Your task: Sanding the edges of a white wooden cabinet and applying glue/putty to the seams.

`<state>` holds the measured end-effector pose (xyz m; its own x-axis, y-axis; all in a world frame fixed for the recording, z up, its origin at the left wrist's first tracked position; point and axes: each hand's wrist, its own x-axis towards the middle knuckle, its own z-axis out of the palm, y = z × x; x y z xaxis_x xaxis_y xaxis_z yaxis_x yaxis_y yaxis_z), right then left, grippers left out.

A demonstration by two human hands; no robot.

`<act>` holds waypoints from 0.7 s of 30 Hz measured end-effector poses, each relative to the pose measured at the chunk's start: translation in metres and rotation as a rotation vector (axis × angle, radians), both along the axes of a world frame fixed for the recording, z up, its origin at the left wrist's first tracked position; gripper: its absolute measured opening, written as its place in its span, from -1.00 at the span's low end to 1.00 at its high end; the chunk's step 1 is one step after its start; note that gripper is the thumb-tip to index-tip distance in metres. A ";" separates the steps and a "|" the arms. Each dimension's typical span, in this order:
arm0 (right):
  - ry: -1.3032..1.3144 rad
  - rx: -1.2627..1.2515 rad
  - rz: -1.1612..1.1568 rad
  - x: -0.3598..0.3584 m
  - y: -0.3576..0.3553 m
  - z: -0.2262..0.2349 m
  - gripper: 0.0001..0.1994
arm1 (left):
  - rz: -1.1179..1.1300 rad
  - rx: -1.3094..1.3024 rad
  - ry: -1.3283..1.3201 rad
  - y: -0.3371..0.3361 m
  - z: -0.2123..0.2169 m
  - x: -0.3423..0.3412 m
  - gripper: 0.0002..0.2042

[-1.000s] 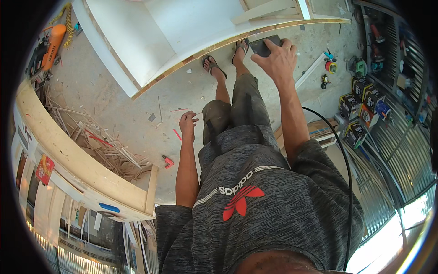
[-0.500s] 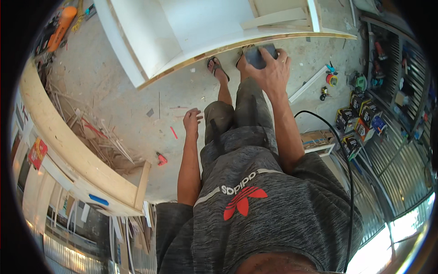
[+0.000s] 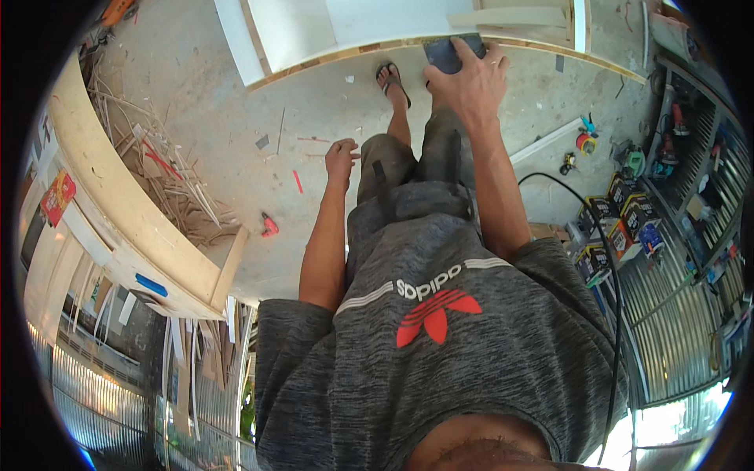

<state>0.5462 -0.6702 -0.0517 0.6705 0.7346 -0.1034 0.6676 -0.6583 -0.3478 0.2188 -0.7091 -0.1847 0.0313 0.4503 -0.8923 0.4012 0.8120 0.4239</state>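
In my right hand [image 3: 477, 88] is a dark, flat sanding block [image 3: 443, 56], with my fingers and thumb spread over it. The block lies against the bare wooden edge [image 3: 345, 55] of a large white cabinet panel [image 3: 294, 35] in front of me; what its underside touches is hidden. My left hand [image 3: 341, 163] hangs free beside my left thigh, its fingers loosely bent and somewhat apart, with nothing visible in it.
To the left stands a long pale wooden piece [image 3: 133, 188] beside a heap of wood offcuts [image 3: 169, 173]. A red tool [image 3: 269, 225] lies on the floor. At right are a white strip [image 3: 547, 141], a tape measure [image 3: 569, 163], several boxes [image 3: 620, 208] and a black cable [image 3: 613, 314].
My right hand and the sanding block have shifted rightward along the cabinet edge. The whole view has swung, so the cabinet sits higher. My left hand still hangs free.
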 end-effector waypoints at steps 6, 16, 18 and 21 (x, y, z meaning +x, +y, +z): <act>0.141 -0.314 0.084 0.021 -0.047 -0.001 -0.37 | 0.011 -0.030 0.071 0.012 -0.007 0.000 -0.60; -0.140 0.289 -0.455 0.265 -0.182 -0.030 -0.35 | -0.306 -0.039 0.163 0.042 0.014 0.085 -0.62; -0.318 0.224 -0.357 0.308 -0.196 -0.037 -0.33 | -0.315 -0.025 0.157 0.042 0.025 0.112 -0.67; -0.343 0.204 -0.331 0.348 -0.195 -0.049 -0.34 | -0.326 -0.002 0.134 0.042 0.034 0.150 -0.71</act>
<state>0.8939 -0.8650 -0.1006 0.8407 0.4597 0.2862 0.5331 -0.7952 -0.2889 0.3686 -0.6669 -0.1511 0.0562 0.4343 -0.8990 0.6913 0.6327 0.3489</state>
